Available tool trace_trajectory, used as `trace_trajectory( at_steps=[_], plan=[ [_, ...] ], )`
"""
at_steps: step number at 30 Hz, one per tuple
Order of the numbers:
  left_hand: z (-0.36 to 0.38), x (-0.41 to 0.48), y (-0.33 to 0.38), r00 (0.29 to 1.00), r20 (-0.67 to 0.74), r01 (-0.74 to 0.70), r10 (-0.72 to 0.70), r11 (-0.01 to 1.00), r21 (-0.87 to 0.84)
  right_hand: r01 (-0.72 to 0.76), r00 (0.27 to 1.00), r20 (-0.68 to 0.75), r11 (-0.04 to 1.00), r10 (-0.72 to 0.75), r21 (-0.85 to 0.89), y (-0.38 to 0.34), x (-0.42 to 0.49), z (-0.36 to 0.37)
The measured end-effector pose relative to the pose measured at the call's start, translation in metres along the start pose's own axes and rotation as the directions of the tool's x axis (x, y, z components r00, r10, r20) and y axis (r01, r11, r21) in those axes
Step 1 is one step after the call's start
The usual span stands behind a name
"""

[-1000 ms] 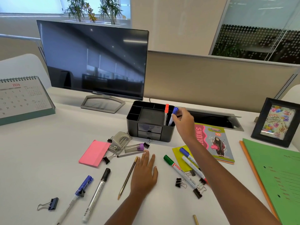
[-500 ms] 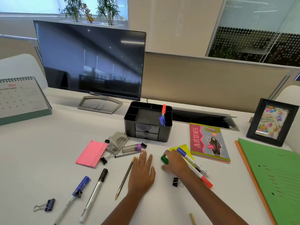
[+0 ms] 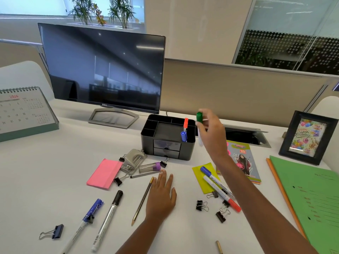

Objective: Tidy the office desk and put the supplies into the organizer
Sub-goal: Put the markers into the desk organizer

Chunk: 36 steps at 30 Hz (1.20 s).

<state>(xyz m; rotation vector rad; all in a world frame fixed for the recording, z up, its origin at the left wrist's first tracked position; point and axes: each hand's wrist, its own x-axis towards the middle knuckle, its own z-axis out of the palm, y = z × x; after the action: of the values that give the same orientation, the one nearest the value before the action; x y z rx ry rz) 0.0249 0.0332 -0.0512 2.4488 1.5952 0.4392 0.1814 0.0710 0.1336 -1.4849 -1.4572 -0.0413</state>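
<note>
Right hand (image 3: 211,136) grasping a green marker (image 3: 199,125) beside the organizer (image 3: 167,139) holding two markers, left hand (image 3: 161,195) flat and released on the desk (image 3: 55,180), most supplies unsorted.

We note: desk (image 3: 55,180) white. Organizer (image 3: 167,139) black, red-capped marker (image 3: 185,123) and blue-capped marker (image 3: 183,136) inside. Held marker (image 3: 199,125): green cap, white barrel. Sticky notes (image 3: 103,174) pink; notepad (image 3: 205,177) yellow-green. Folder (image 3: 311,198) green, orange edge beneath. Pencil (image 3: 142,200) black-gold striped. Photo frame (image 3: 308,137) black, balloon print inside.
</note>
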Motion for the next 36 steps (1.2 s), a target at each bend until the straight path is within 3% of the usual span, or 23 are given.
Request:
trace_trajectory(
  at_steps=[5,12,21,23,27,32,36],
  plan=[
    [-0.001,-0.001,0.0,1.0,0.004,-0.001,0.001,1.0,0.001,-0.01,0.997,-0.074,0.995,0.017,0.101,0.001,0.014,0.009],
    [-0.003,-0.001,0.002,1.0,-0.006,-0.004,0.004,1.0,0.005,-0.213,0.977,0.021,0.969,0.212,0.122,0.029,-0.004,0.033],
    [-0.002,0.0,0.001,1.0,-0.008,-0.004,0.004,1.0,0.014,-0.27,0.958,0.116,0.962,0.263,0.05,0.059,-0.034,0.023],
    [-0.002,0.0,0.001,1.0,-0.01,-0.003,0.003,1.0,0.016,-0.295,0.948,0.128,0.955,0.293,0.001,0.071,-0.044,0.018],
    [-0.001,0.0,0.0,1.0,-0.017,-0.006,0.007,1.0,0.022,-0.354,0.866,0.291,0.91,0.406,-0.215,0.101,-0.068,0.013],
    [-0.001,0.0,0.001,1.0,-0.014,-0.009,0.01,1.0,0.021,-0.24,0.751,0.447,0.831,0.486,-0.501,0.116,-0.088,0.015],
    [-0.002,0.0,0.001,1.0,-0.02,-0.003,0.004,1.0,0.029,-0.152,0.762,0.452,0.808,0.462,-0.569,0.112,-0.089,0.019]
  ],
)
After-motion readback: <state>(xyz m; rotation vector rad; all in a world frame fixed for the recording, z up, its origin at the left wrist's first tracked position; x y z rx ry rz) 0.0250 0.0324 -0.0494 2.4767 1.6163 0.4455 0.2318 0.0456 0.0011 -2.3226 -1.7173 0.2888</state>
